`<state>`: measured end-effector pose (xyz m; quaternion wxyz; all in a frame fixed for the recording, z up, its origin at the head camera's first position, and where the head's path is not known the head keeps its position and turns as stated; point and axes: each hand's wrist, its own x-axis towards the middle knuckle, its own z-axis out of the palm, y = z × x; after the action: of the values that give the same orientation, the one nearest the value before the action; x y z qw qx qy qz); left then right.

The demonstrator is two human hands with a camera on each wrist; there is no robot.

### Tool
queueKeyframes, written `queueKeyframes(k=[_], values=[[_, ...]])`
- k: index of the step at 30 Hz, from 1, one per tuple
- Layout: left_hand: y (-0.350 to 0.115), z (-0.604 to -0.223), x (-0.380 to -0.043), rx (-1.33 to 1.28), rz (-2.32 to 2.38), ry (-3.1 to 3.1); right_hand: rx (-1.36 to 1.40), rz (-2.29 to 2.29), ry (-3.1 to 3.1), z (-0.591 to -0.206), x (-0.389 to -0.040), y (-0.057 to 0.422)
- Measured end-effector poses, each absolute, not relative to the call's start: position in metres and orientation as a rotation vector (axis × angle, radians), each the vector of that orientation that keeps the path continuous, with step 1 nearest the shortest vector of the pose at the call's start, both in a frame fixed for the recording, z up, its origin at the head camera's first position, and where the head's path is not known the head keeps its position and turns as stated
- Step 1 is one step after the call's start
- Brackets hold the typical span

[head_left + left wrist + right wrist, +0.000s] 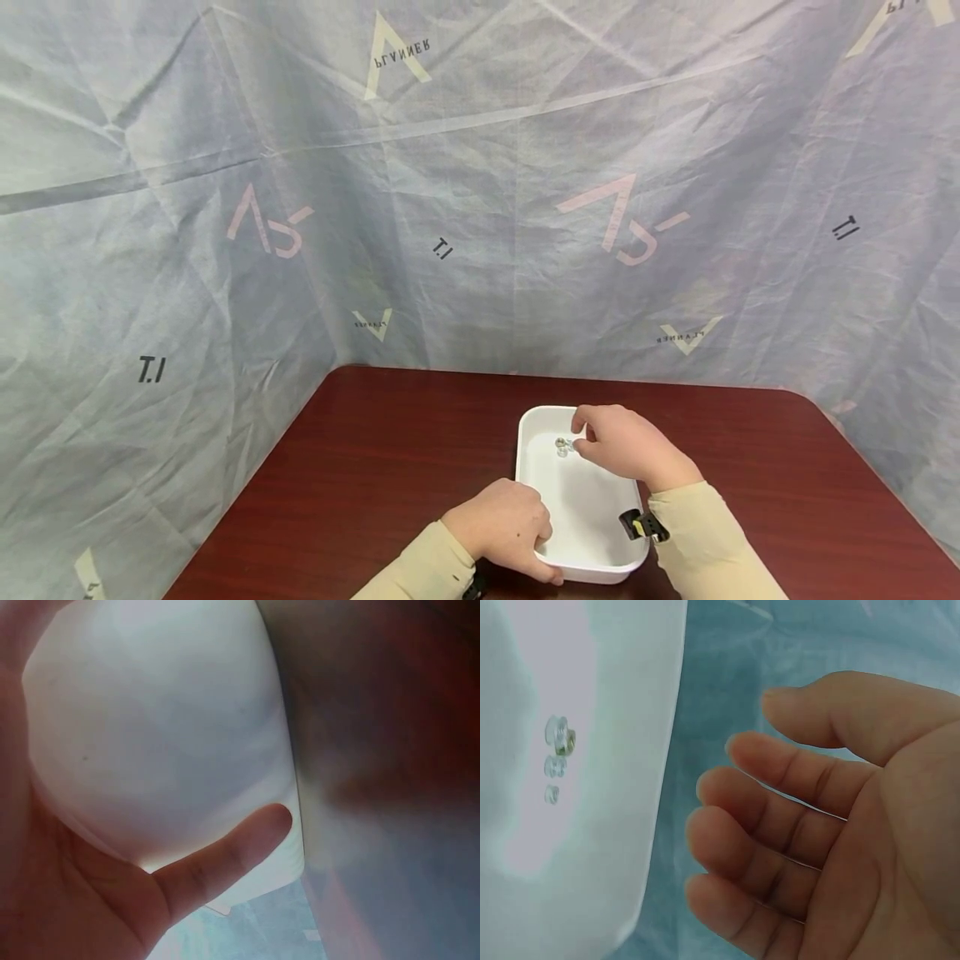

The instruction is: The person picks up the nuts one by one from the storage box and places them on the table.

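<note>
A deep white plastic tray with rounded corners stands on the table. My left hand grips its near left corner, fingers bent over the rim; the thumb lies along the outer wall in the left wrist view. Several small shiny spool-like pieces, clear with one brass-coloured, lie on the tray floor toward the far end. Over the far right part of the tray is my right hand, its fingers loosely bent and holding nothing. In the right wrist view the clear pieces sit apart from the fingertips.
The dark red-brown table has rounded far corners. A grey-blue printed cloth hangs behind it and along its sides. A black strap with a yellow mark is on the right wrist and overlaps the tray's right rim in the head view.
</note>
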<state>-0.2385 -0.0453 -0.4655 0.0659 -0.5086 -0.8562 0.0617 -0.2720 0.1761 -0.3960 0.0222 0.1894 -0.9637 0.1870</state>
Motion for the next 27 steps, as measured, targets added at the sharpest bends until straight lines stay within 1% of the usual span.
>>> queueKeyframes(k=[10,19,27], values=[[-0.045,-0.465,-0.237,-1.529,0.180,-2.547,0.612,0.537,-3.015,-0.414,-0.286,0.157],[-0.046,-0.466,-0.237,-1.529,0.176,-2.535,0.651,0.463,-2.989,-0.434,-0.299,0.154],[-0.045,-0.465,-0.236,-1.513,0.201,-2.524,0.649,0.392,-2.994,-0.446,-0.302,0.155]])
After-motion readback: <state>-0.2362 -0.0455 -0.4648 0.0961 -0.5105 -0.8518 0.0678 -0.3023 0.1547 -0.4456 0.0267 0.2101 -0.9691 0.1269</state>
